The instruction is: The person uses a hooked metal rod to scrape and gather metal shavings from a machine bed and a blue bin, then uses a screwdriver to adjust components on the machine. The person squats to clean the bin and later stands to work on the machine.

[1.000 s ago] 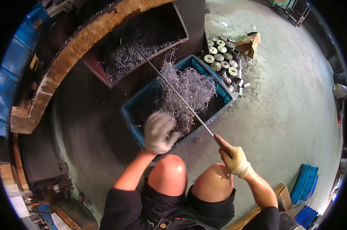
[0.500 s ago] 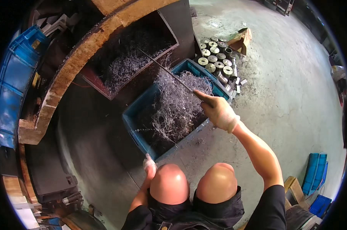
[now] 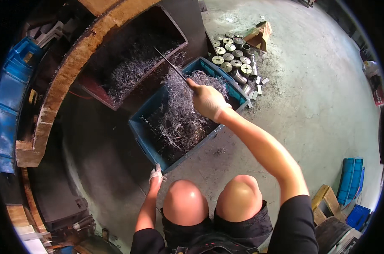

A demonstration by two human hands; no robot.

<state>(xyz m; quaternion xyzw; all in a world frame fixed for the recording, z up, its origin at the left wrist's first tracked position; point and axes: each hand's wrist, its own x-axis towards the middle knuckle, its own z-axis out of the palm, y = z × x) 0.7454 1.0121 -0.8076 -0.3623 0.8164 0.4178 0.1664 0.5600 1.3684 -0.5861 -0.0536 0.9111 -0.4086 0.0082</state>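
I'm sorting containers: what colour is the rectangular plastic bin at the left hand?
Teal-blue: the bin shows best in head view.

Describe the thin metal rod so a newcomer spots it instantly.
Find the big blue rectangular plastic bin in the middle, heaped with silvery, curly metal shavings. Over them, the pale-gloved right hand grips the thin dark metal rod, long and straight, unlike the tangled shavings.

Right hand (image 3: pixel 209 101): pale off-white knit glove (image 3: pixel 214 105), snug cuff (image 3: pixel 221 114) at the wrist, index finger (image 3: pixel 193 85) uncovered. Left hand (image 3: pixel 157 173): whitish glove too, small in view, finer detail unclear. Right sleeve (image 3: pixel 293 224) and left sleeve (image 3: pixel 147 242) black, short, plain; forearms (image 3: pixel 260 150) bare. Shorts (image 3: pixel 245 224) likewise black, loose, hems above bare knees (image 3: pixel 186 201). Small reddish flecks (image 3: pixel 211 244) near the waist.
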